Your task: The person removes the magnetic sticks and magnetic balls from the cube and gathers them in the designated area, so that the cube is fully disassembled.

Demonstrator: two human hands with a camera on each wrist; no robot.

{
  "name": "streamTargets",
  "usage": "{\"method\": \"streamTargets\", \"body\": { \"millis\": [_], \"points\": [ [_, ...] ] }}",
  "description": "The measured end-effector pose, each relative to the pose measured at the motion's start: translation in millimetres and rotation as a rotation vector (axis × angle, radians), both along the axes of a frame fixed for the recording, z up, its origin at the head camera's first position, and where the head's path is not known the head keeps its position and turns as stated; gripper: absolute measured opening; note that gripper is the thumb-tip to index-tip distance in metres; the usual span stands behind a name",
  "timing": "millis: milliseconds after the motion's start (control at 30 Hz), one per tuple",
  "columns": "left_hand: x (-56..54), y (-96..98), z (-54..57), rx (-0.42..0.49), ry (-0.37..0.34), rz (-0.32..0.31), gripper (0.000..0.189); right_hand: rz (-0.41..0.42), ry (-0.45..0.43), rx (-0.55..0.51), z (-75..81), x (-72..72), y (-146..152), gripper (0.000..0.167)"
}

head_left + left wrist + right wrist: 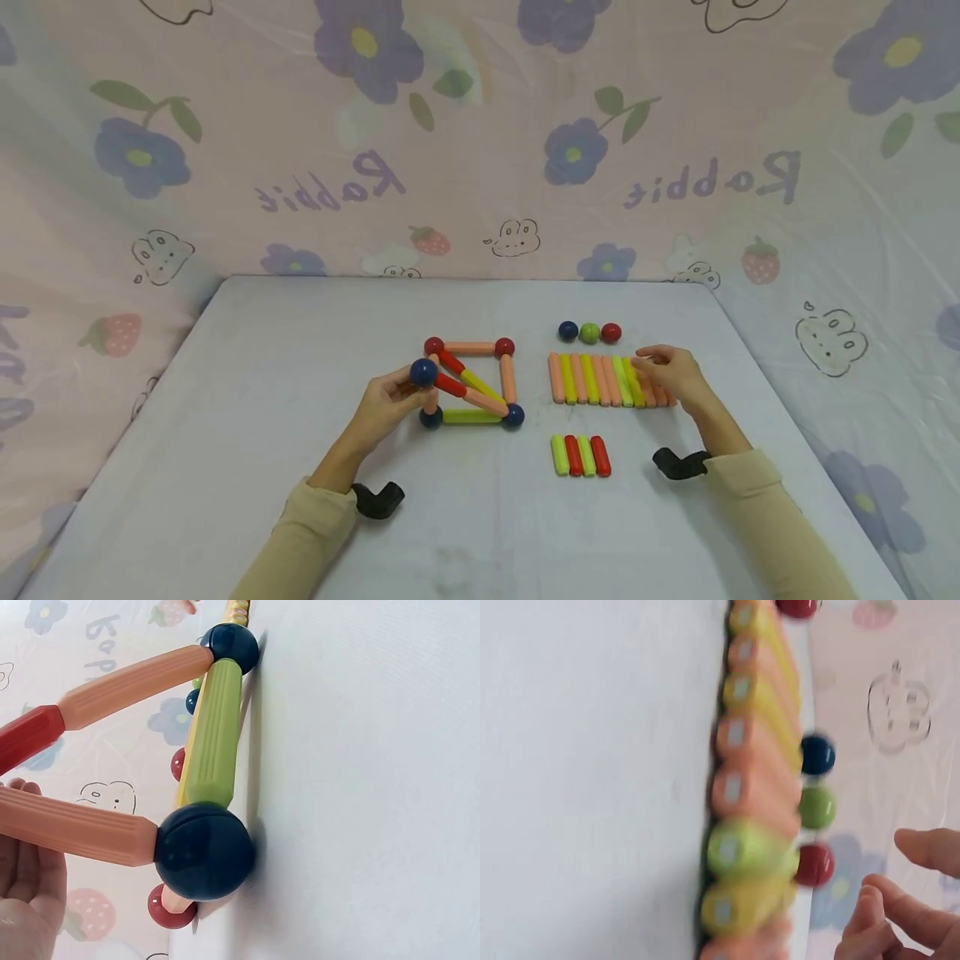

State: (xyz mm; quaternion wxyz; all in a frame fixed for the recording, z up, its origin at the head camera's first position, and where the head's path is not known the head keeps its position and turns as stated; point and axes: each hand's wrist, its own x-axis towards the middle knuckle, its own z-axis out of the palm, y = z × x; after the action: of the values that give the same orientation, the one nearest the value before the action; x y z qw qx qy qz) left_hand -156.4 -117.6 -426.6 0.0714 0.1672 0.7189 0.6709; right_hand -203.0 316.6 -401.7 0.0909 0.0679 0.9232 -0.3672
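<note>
My left hand grips an upright orange magnetic stick just below the raised blue ball of a stick-and-ball frame. Two red balls and two blue balls mark the base corners; a green stick joins the blue ones at the front. Red-and-orange and red-and-yellow stick pairs slant toward the front right blue ball. Over the right end of a row of orange, yellow and green sticks, my right hand hovers with thumb and forefinger apart, holding nothing visible.
Behind the row stand a blue ball, a green ball and a red ball. Nearer me lie several short green and red sticks. A patterned cloth hangs beyond the white table.
</note>
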Motion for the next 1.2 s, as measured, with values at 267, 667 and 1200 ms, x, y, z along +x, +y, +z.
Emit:
{"method": "streamTargets", "body": {
  "millis": [267, 667, 1200],
  "points": [
    [-0.9, 1.1, -3.7, 0.052, 0.025, -0.029, 0.033, 0.164, 0.064, -0.167, 3.7, 12.9, -64.8, 0.042],
    [-1.7, 6.3, -5.8, 0.042, 0.008, 0.024, 0.038, 0.423, 0.376, -0.313, 15.3, 32.1, -168.3, 0.026],
    [-1.1, 5.7, -9.9, 0.055, 0.038, 0.019, 0.035, 0.698, 0.762, -0.109, 25.1, 35.7, -250.0, 0.049]
  ]
}}
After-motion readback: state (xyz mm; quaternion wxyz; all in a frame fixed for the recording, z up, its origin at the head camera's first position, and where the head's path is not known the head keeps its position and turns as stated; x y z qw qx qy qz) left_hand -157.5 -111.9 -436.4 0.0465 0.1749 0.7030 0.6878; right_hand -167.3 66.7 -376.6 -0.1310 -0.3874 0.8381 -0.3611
